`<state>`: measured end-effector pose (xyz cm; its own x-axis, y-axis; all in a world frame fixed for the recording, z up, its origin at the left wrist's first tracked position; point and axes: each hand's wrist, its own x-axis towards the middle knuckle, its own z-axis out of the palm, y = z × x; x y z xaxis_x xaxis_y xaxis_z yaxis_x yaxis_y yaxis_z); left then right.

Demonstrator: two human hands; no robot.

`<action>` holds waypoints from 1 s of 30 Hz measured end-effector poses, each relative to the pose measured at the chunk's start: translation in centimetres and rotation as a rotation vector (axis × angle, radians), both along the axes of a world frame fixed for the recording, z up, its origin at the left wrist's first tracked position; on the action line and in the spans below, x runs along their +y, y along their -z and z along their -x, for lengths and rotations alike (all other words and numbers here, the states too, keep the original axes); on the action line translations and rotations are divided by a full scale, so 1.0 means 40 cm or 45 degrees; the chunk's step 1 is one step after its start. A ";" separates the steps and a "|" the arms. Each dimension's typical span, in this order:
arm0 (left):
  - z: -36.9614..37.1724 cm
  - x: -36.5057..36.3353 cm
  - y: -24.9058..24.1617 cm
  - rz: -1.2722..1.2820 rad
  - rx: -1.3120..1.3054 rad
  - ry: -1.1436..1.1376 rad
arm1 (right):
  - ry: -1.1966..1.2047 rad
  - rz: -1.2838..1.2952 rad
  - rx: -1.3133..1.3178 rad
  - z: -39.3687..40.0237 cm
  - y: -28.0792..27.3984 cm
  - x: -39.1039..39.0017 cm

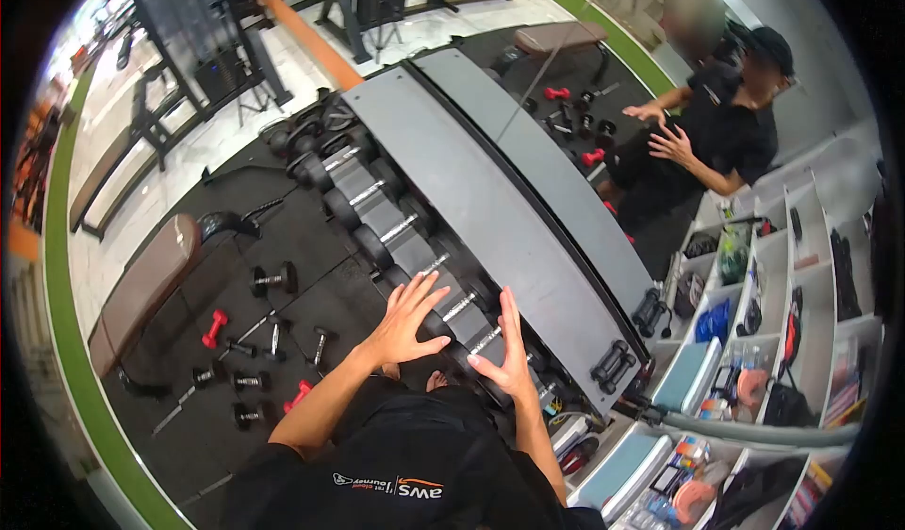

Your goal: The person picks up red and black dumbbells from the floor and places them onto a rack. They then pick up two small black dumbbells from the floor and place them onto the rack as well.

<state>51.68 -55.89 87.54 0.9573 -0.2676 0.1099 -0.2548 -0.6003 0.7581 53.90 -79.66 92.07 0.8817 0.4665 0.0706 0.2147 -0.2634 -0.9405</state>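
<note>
My left hand point(411, 321) is open, fingers spread, and appears to be held over the dumbbell rack. To its right my right hand point(510, 353) is open too, fingers pointing up and thumb out. Neither holds anything; the palms partly face each other with a gap between. Beneath and beyond them runs a row of black dumbbells with metal handles point(397, 225) on the rack, some hidden by my hands. Above the row lies the rack's flat grey top point(471, 172), with a pair of small dark dumbbells point(614, 368) near its right end.
A mirror behind the rack reflects a person in black point(716, 124). Left on the black mat are a red dumbbell point(215, 329), a black dumbbell point(273, 279), several more weights and a brown bench point(151, 289). White shelving point(650, 455) with bags and bottles stands at the right.
</note>
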 end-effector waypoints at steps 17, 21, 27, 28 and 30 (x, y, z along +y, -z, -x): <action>0.364 -0.143 -0.054 0.248 -0.070 -0.494 | -0.436 -0.331 0.155 0.119 0.016 -0.100; 0.477 -0.150 -0.046 0.325 -0.011 -0.710 | -0.615 -0.305 0.260 0.153 0.033 -0.059; 0.592 -0.125 -0.015 0.398 0.059 -0.972 | -0.859 -0.287 0.320 0.164 0.017 0.033; 0.604 -0.118 -0.007 0.433 0.033 -0.991 | -0.888 -0.282 0.335 0.164 0.021 0.054; 0.629 -0.103 -0.013 0.423 0.024 -1.075 | -0.952 -0.288 0.355 0.167 0.029 0.100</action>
